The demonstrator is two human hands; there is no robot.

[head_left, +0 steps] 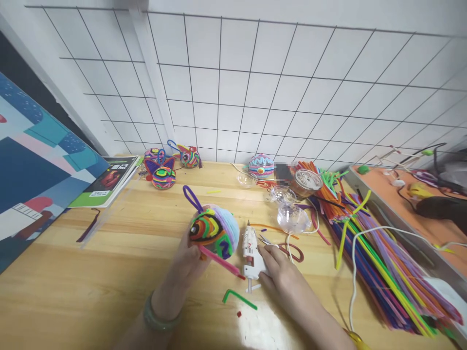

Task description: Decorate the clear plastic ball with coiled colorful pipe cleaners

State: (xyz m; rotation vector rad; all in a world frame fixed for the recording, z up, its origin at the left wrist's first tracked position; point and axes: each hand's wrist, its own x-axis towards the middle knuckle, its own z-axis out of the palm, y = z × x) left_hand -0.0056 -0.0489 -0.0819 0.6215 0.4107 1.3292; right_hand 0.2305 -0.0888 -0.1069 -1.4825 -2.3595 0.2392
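My left hand (191, 260) grips a ball ornament (213, 231) coiled with coloured pipe cleaners. A purple loop (192, 198) sticks up from its top, and one side is pale lilac and blue. From the hand's thumb a pink pipe cleaner (221, 262) slants down to the right. My right hand (279, 267) has its fingers curled at the handle of a white hot glue gun (250, 245), which lies on the table with its nozzle pointing away. Scissors (292, 251) with red-brown handles lie just beyond the right fingers. A bent green pipe cleaner (239, 297) lies nearer me.
At the right lies a big bundle of pipe cleaners (386, 262), with a white cord (353, 272) looping over it. Clear plastic half-shells (292, 218) and a round tub (308, 182) stand behind. Finished-looking balls (163, 177) sit at the back left, near magazines (109, 182).
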